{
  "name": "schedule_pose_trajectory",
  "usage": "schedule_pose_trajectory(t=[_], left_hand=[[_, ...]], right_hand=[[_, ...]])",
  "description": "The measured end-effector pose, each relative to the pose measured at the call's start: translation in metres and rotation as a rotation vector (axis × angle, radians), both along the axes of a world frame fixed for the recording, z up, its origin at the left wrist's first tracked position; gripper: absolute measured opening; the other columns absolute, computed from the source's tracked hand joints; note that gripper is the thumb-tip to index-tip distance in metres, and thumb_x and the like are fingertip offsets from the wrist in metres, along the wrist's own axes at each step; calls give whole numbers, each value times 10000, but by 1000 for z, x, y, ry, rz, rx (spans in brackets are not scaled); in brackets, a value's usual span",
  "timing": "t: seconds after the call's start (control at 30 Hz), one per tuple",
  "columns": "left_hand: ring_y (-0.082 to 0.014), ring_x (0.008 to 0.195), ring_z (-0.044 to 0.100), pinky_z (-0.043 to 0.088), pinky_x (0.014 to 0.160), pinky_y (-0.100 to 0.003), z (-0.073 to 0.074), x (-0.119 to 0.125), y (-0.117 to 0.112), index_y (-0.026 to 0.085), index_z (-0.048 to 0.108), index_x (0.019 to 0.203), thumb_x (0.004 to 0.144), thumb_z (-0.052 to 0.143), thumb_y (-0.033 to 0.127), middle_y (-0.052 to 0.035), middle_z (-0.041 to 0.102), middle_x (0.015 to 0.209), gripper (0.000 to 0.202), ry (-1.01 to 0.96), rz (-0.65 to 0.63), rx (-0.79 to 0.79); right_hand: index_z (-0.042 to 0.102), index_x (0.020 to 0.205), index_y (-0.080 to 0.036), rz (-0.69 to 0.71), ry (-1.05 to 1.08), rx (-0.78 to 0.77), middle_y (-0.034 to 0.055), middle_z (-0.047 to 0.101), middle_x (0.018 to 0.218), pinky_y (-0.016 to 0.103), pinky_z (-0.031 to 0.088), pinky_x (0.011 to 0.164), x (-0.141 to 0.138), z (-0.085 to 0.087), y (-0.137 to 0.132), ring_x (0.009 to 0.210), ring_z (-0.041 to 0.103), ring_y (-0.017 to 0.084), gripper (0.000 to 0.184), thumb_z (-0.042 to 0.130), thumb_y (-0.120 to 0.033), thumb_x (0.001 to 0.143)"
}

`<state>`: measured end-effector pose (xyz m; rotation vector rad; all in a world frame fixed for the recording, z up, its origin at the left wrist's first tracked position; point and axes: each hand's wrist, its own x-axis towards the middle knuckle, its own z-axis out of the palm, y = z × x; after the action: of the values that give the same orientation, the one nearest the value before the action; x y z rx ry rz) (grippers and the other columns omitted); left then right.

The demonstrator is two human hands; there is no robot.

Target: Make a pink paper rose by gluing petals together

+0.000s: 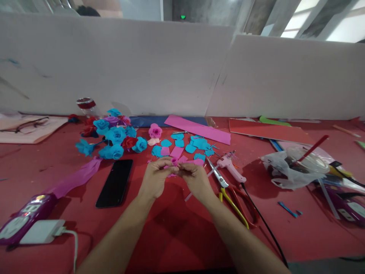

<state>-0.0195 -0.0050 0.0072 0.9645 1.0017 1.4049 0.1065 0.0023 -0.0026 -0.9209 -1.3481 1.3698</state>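
- My left hand [155, 179] and right hand [195, 179] meet above the red counter [176, 232], fingers of both pinched on a small pink roll [174, 161].
- Scissors [230, 194] lie just right; phone [115, 182] left.

1. Centre of frame: a small pink roll [175, 161] is pinched between the left hand [155, 179] and the right hand [196, 180]. Most of it is covered by the fingertips, and its form cannot be made out.
2. Bottom edge: the left forearm [114, 239] and the right forearm [242, 239] are cut off.
3. Lower left: a purple power strip [25, 217] is clipped by the frame's edge. A second power strip [346, 207] is clipped at lower right.
4. Upper left: a person's head [88, 11] is largely hidden behind the white partition [114, 64].
5. Right: the contents of a lidded cup [306, 163] are obscured by a plastic bag [282, 167].
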Motion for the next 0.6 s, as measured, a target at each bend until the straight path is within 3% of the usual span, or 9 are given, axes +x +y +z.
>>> schedule_pose_trajectory(t=[0.27,0.6], left_hand=[[-113,616,556,462,603,-236,2,1,-1,169,681,594,564,746,140,3,611,617,77,-83,-9,-87],[-107,632,577,456,597,-223,-1,1,1,136,700,704,601,771,204,-32,661,698,142,-208,-50,-130]], right_hand=[[741,792,-202,-21,-114,28,2,691,689,293,517,696,2,-2,0,683,633,159,139,623,-205,719],[744,818,-193,-35,-150,30,11,685,687,282,522,668,4,9,-2,655,632,153,146,632,-247,741]])
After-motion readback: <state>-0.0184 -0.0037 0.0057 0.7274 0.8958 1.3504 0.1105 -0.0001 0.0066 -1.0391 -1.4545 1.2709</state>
